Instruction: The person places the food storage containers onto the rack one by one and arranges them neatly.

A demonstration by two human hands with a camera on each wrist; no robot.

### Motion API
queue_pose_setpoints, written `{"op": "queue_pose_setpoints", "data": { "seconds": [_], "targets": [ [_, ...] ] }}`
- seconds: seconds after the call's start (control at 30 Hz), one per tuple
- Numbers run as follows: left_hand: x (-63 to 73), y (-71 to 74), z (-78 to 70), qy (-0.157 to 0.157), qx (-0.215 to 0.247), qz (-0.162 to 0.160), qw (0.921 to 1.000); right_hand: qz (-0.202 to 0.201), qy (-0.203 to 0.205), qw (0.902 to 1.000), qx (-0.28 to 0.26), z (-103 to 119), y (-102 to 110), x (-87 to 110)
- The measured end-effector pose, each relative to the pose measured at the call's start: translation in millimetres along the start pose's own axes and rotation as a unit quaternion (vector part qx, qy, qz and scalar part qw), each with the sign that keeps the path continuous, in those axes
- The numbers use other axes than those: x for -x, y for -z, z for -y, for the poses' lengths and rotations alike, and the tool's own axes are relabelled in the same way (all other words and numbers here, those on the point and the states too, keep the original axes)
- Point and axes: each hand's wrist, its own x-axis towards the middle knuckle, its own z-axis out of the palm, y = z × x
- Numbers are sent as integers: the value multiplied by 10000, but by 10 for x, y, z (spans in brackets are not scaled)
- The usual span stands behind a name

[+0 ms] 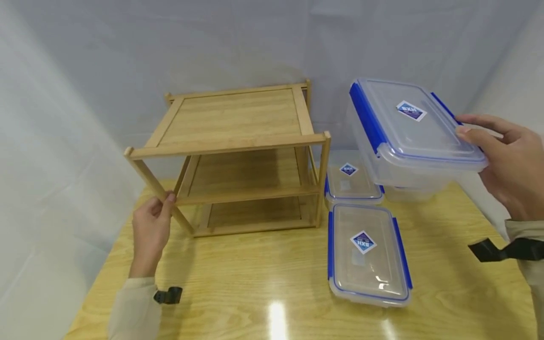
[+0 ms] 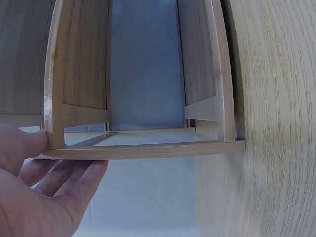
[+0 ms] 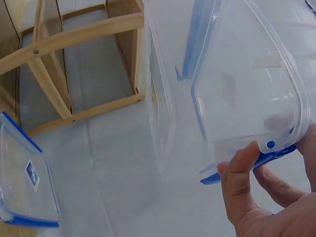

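Note:
My left hand point(image 1: 150, 226) grips the front left leg of a three-tier wooden shelf rack point(image 1: 238, 120), at the height of the middle shelf. In the left wrist view the thumb point(image 2: 34, 143) lies on one side of the wood and the fingers behind it. My right hand point(image 1: 516, 160) holds a clear food container point(image 1: 425, 127) with a blue-clipped lid in the air, right of the rack and above the table. Its thumb and fingers pinch the lid edge by a blue clip point(image 3: 271, 157). The container is tilted slightly, lid up.
Two similar lidded containers sit on the wooden table point(image 1: 238, 283) right of the rack: a near one point(image 1: 369, 264) and one farther back point(image 1: 352, 182), partly hidden by the held container. Behind the table hangs a pale cloth point(image 1: 238, 42).

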Motion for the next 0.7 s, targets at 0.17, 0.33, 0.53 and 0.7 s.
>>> {"op": "queue_pose_setpoints", "data": {
  "seconds": [0.17,0.33,0.53,0.7],
  "targets": [
    [3,-9,12,-1,-6,-30,10000,190,125,9985,-507,128,-188,-91],
    [-8,-13,15,-113,98,-45,9999,349,10,9962,-796,263,-397,-192],
    [-4,-9,26,-52,55,-7,10000,517,-263,9943,-897,383,-649,-300],
    [8,3,38,-77,-15,16,10000,691,-379,9929,-895,465,-835,-347]
  ]
}}
